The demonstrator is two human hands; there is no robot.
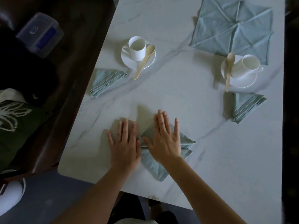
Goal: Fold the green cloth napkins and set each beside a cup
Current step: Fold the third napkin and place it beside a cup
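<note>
Head view: two bare forearms reach from the near edge over a white marbled surface (178,97).
Spread cloth: the pale green spread cloth (226,26) lies open and creased at the far right, its near corner touching the right saucer (242,84).
Near napkin: the near napkin (153,167), partly folded into layered points, lies close to the near edge under the hands.
Hands: the right hand (165,141) lies flat on the near napkin, fingers straight and together. The left hand (124,147) lies flat just beside it, fingers slightly spread, thumb at the cloth's edge; whether cloth is under its palm cannot be told.
Folded napkins: the left folded napkin (105,82) sits near the left saucer (127,60); the right folded napkin (246,107) sits just beside the right saucer.
Cups: the left cup (137,47) and the right cup (246,65), both white, stand on their saucers.
Spoons: the left spoon (144,62) and the right spoon (229,70), both pale, lean on the saucers, handles reaching onto the surface.
</note>
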